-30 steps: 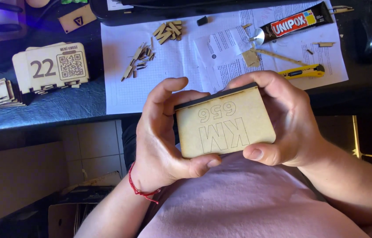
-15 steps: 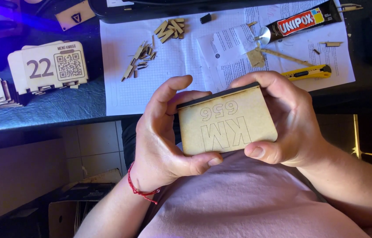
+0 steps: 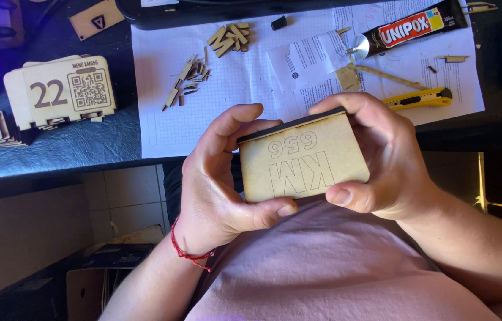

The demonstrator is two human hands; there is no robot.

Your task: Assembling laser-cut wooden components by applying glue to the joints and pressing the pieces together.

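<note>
I see the engraved wooden plaque [image 3: 303, 159] pinched between my 2 hands above my lap: left hand [image 3: 218, 178] closed on its left edge, right hand [image 3: 381, 160] on its right. Farther off, the yellow utility knife [image 3: 420, 98] and glue tube [image 3: 408, 28] lie on the paper sheet [image 3: 233, 77].

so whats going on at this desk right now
A person holds a flat, pale wooden panel with engraved characters in both hands, above their lap at the desk's edge. The left hand grips its left side and the right hand its right, thumbs along the bottom edge. On the desk lie a sheet of grid paper, small wooden offcuts, a glue tube and a yellow utility knife.
</note>
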